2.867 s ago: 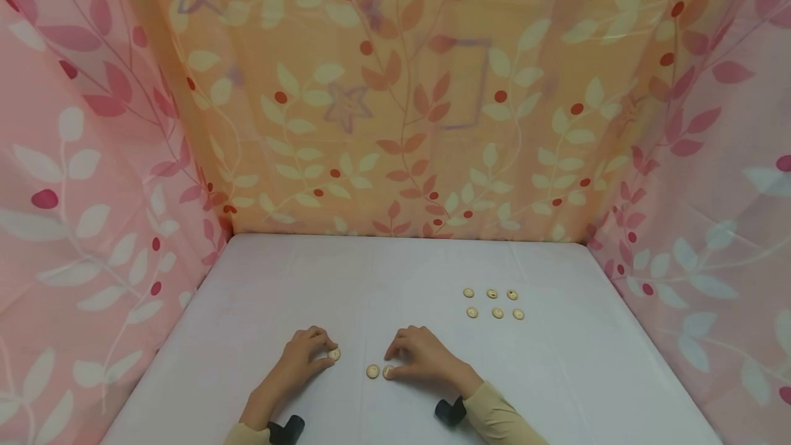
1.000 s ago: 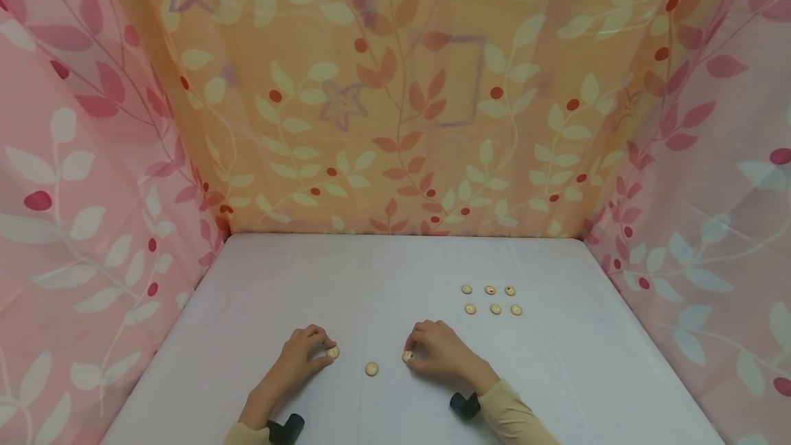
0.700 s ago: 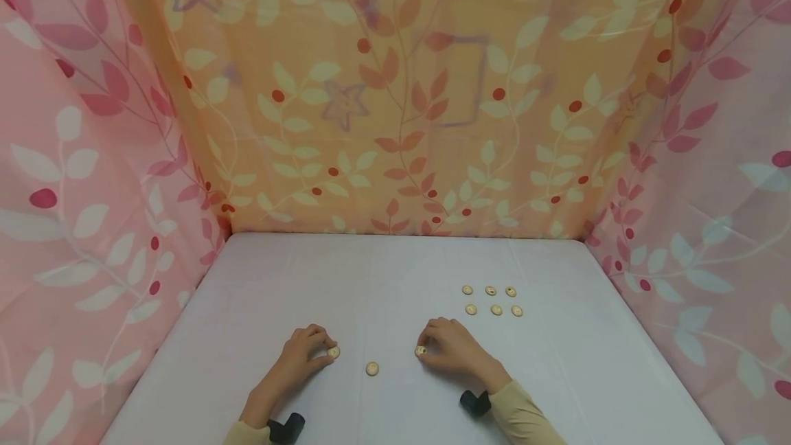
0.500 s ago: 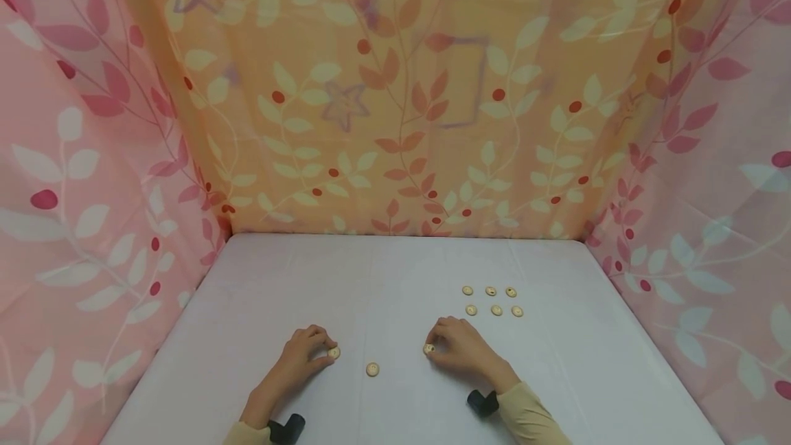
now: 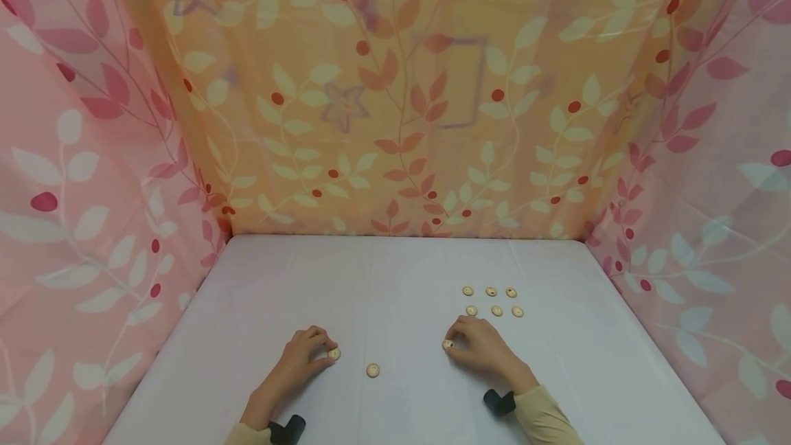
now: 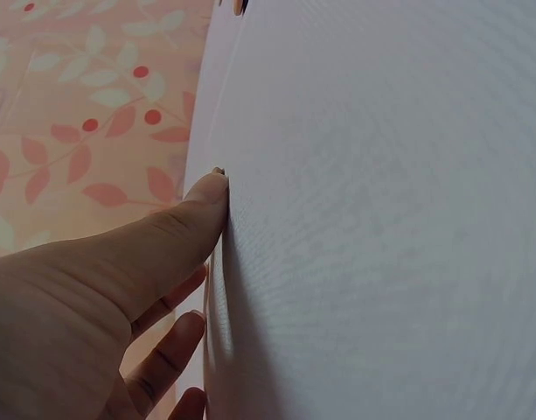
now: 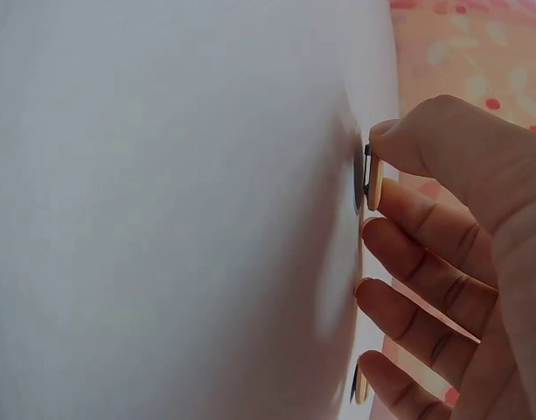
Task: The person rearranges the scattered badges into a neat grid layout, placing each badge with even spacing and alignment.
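My left hand point(image 5: 304, 355) pinches a small round wooden disc point(image 5: 334, 354) between thumb and forefinger, low over the white tabletop. In the left wrist view the thumb hides nearly all of that disc. My right hand point(image 5: 480, 345) grips another wooden disc point(image 7: 378, 182) by its edges, a little above the cloth, with its shadow beside it. A thin black clip-like piece shows on the underside of this disc. Between the hands lies a single wooden disc point(image 5: 373, 370), small dark marks on its face. The right knuckles come close to the front row of discs.
Two rows of similar discs point(image 5: 497, 310) lie at the back right, just beyond my right hand. Patterned curtains point(image 5: 395, 122) enclose the white table point(image 5: 296, 273) at the back and both sides. Black wrist cameras point(image 5: 499, 402) sit under the wrists.
My right hand has taken hold of the disc that lay beside the middle one and carried it right and away from me, toward the rows. The left hand stays in place.
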A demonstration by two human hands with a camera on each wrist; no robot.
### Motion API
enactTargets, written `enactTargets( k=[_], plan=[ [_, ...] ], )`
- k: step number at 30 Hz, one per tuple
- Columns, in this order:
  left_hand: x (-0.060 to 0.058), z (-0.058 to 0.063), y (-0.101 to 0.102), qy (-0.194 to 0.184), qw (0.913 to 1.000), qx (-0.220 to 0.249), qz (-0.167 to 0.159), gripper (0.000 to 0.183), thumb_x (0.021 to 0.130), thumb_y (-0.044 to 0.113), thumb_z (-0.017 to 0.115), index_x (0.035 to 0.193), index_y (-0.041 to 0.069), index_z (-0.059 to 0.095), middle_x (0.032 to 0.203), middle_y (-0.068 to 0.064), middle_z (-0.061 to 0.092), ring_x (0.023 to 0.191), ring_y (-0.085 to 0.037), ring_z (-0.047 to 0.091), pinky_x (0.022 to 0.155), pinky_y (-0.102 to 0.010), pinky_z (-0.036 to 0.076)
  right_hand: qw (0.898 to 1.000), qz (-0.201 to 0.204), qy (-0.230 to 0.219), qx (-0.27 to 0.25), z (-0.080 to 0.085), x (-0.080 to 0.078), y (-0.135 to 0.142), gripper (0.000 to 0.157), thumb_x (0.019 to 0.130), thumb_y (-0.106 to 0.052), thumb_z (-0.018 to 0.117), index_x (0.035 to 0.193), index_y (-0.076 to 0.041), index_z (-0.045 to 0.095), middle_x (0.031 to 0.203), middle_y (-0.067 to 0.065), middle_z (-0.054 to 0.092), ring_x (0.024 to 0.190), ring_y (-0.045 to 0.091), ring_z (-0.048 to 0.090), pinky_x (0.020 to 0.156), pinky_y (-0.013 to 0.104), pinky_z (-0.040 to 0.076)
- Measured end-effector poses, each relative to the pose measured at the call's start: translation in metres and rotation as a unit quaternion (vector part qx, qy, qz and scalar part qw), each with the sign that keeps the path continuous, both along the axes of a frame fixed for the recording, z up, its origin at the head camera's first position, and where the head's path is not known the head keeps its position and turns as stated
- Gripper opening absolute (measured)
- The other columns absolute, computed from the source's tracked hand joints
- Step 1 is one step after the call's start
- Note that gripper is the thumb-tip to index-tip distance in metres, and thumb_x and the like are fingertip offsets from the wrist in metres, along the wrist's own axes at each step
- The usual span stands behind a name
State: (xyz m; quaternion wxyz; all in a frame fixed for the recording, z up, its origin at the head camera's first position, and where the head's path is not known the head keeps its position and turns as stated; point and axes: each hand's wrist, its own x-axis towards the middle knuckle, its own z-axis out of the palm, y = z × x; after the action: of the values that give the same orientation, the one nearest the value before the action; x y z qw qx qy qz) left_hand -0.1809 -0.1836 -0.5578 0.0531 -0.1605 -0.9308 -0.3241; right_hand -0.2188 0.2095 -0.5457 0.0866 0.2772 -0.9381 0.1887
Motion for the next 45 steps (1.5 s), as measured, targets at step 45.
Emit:
enactTargets(
  k=[45],
  plan=[
    [0.0, 0.001, 0.001, 0.002, 0.9999, -0.011, -0.006, 0.018, 0.076, 0.02, 0.075, 0.091, 0.024, 0.065, 0.101, 0.01, 0.055, 0.099, -0.02, 0.049, 0.081, -0.044, 0.037, 0.994, -0.086, -0.047, -0.041, -0.001, -0.005, 0.054, 0.015, 0.075, -0.029, 0.076, 0.084, -0.026, 0.064, 0.08, -0.017, 0.054, 0.077, 0.001, 0.051, 0.073, 0.03, 0.045]
  ],
)
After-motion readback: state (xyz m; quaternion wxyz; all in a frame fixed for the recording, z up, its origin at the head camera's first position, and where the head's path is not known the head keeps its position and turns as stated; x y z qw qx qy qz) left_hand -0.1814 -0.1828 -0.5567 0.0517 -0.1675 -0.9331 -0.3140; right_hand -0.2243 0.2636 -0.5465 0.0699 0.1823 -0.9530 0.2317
